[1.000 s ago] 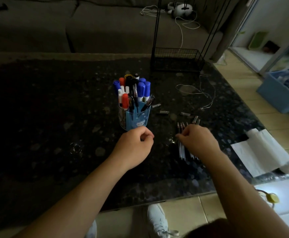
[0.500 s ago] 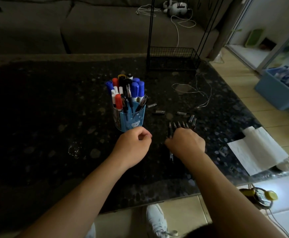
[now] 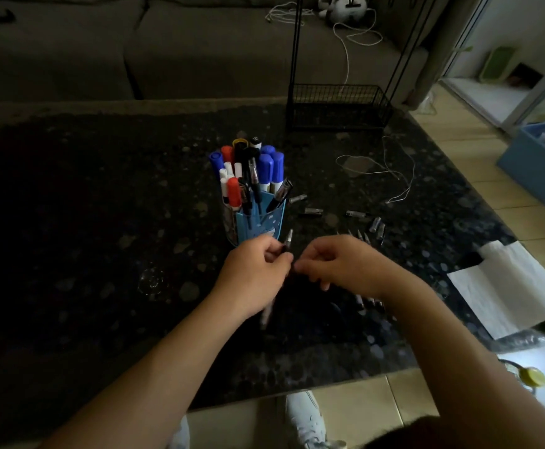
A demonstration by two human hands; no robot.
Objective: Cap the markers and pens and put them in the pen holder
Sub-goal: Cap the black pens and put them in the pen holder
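Observation:
A blue pen holder (image 3: 276, 222) stands mid-table, packed with capped blue, red and black markers (image 3: 266, 166). Just in front of it my left hand (image 3: 253, 273) is closed around a dark pen (image 3: 288, 238); its tip sticks up past my fingers and its blurred body runs down below my wrist. My right hand (image 3: 342, 264) meets it from the right, fingertips pinched on the same pen. Behind my right hand lies a row of uncapped pens (image 3: 360, 235). Several loose caps (image 3: 313, 211) are scattered to the right of the holder.
A black wire basket (image 3: 339, 108) stands at the table's far edge, with a white cord (image 3: 391, 171) lying nearer. A white paper towel (image 3: 507, 286) hangs over the right edge. A blue bin (image 3: 540, 170) sits on the floor to the right. A sofa is behind the table.
My right hand lifted one pen off the row and carried it left. My left hand, earlier a fist by the holder, now grips that pen where both hands meet.

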